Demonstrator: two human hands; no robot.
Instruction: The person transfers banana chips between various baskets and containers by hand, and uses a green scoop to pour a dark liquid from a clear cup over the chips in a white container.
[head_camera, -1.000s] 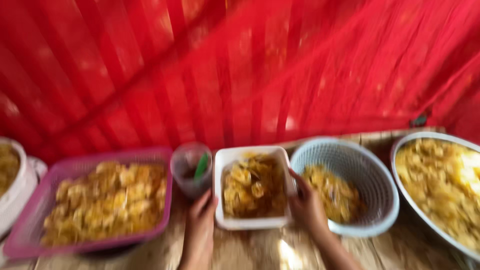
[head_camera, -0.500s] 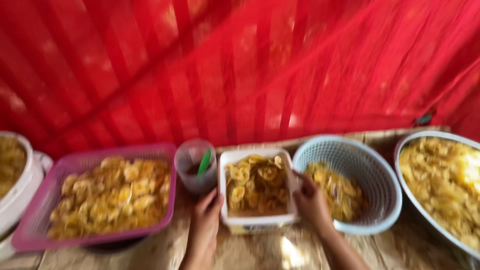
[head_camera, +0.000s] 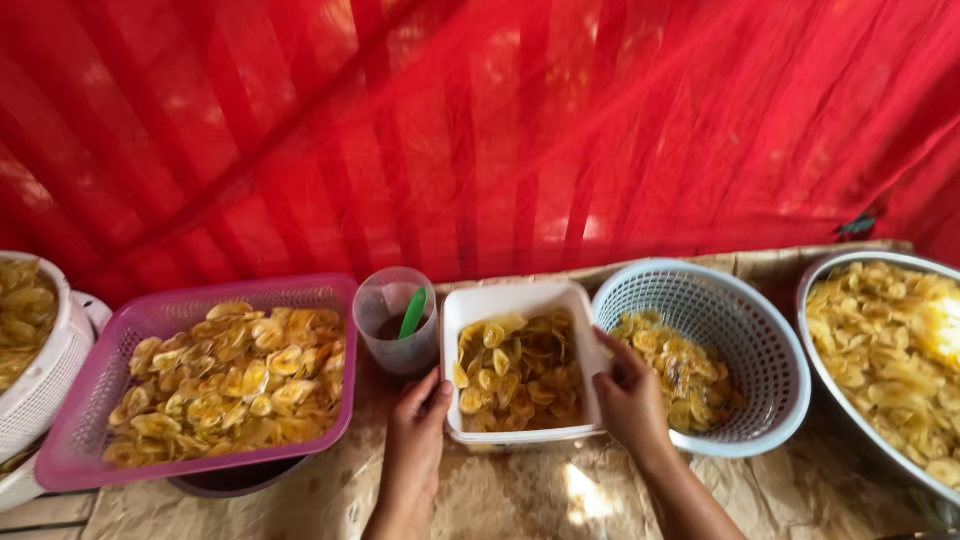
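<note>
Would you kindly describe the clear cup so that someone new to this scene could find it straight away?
Start at the red cloth backdrop and drop to the row of containers of yellow chips on the paper-covered table. Between the pink basket and the white rectangular tub stands the clear plastic cup. It alone is see-through, holds dark liquid and a green utensil, and contains no chips.

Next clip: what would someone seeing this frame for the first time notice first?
The red cloth filling the whole background, then the yellow chips piled in every container along the table. At centre, the left hand and right hand grip the sides of a white rectangular tub of chips, between a pink basket and a pale blue round basket.
</note>
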